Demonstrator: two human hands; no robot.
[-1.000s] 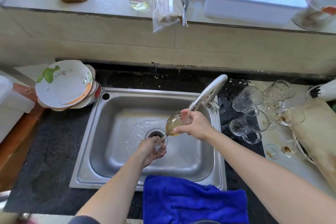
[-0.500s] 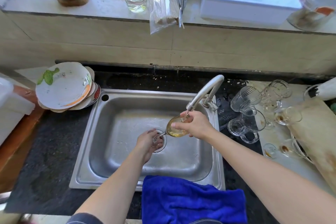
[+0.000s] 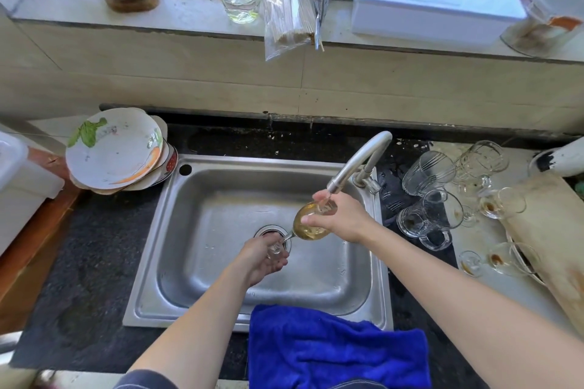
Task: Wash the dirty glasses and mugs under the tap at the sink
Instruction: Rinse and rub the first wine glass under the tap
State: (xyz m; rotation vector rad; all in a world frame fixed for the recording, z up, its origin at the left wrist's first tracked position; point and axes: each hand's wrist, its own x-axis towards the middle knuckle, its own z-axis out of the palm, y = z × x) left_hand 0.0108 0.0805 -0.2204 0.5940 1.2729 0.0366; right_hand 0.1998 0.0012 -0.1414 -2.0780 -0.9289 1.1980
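Glass [image 3: 308, 228] is tilted under the tap [image 3: 358, 163], over the sink [image 3: 252, 164]. Your left hand [image 3: 264, 259] grips its foot; your right hand [image 3: 343, 218] curls its fingers [image 3: 319, 220] round the bowl. Rotate slowly — flush the yellowish residue out — without straining the stem.

The towel [image 3: 335, 347] was bright blue. The sink [image 3: 221, 174] and tap [image 3: 363, 155] were plain silver steel. The counter [image 3: 79, 262] was black with fine pale specks. The glass [image 3: 311, 226] looked amber-yellow. The plate [image 3: 113, 148] was white, painted with a green leaf and an orange stripe. The mugs [image 3: 428, 172] were clear, ribbed with thin lines. The goblets [image 3: 502, 205] were clear with brown dregs. The box [image 3: 433, 0] was white, the tiles [image 3: 189, 73] beige, the board [image 3: 553, 230] cream with brown stains, the sleeve [image 3: 142, 380] dark navy.
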